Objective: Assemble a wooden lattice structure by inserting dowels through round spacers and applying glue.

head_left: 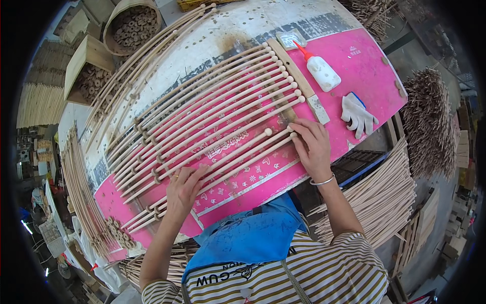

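Right grip (313, 144) pinches near sticks (253, 152) at ball ends; left grip (183, 192) rests over their shafts, hold unclear. Beyond both grips, ringed row (217, 104) laid out, looks done. Loose rings (117, 233) left of left grip, stick bundle (379, 195) right of right grip: probably remaining.

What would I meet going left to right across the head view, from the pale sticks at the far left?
Stack of pale sticks, round tub of small wooden rings, left hand, right hand, white glove, large bundle of brownish sticks.
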Demonstrator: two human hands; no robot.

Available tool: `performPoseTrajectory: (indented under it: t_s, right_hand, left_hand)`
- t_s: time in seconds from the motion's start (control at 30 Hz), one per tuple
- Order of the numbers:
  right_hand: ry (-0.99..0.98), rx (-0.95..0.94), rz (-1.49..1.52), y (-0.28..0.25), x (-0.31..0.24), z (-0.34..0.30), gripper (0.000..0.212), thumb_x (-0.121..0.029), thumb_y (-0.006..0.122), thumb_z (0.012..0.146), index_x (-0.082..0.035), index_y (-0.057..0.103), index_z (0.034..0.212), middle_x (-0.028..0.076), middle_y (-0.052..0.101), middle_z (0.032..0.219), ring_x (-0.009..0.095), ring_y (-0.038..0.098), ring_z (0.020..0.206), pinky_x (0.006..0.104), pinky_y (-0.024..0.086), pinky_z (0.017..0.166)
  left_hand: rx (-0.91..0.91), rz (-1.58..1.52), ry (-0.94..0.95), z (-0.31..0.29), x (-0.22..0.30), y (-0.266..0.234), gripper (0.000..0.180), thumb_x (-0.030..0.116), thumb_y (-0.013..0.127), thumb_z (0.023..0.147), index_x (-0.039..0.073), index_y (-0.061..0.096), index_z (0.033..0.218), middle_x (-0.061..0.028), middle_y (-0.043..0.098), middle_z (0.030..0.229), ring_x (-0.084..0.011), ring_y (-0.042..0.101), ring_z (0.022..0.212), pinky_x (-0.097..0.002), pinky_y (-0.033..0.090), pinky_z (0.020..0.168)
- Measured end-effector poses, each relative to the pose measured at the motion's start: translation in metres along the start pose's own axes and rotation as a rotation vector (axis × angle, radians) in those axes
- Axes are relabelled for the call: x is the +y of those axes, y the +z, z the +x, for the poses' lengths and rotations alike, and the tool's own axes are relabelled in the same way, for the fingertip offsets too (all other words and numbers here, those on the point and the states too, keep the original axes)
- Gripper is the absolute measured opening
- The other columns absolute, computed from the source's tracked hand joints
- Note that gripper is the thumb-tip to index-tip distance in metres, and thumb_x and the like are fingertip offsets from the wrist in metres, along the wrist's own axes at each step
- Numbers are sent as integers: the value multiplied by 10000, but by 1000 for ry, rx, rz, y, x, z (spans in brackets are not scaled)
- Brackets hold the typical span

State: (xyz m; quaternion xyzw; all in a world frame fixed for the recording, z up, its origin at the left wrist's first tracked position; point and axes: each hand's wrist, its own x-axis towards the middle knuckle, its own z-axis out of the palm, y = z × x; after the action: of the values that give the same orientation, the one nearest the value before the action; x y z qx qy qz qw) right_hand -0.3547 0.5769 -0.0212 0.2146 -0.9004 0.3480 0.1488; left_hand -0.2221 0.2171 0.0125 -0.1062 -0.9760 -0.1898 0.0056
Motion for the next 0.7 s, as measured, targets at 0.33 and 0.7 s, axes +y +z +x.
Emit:
performPoseTrajectory:
  t_s: [0.33, 0.7]
  right_hand:
    - [90, -44, 144, 7, 7, -1, 268, -50, 730, 894, -58, 732, 1161, 139, 635, 1163, 330, 643, 1045, 427, 512, 879]
    - [32, 117, -259, -7, 28, 22, 277, -120, 783, 865, -115, 742, 1138, 75, 647, 1155, 275, 613, 1006, 421, 424, 850]
  left_hand:
    - [7, -176, 20, 42, 15, 23, 372, 22, 699, 886, 105, 759, 1244, -116, 647, 1020, -320, 661, 970, -431, 553, 822]
    - [159, 16, 152, 103, 44, 50, 449, 25, 658, 839, 123, 747, 1268, -93, 642, 1058, -277, 670, 968, -415, 566, 824]
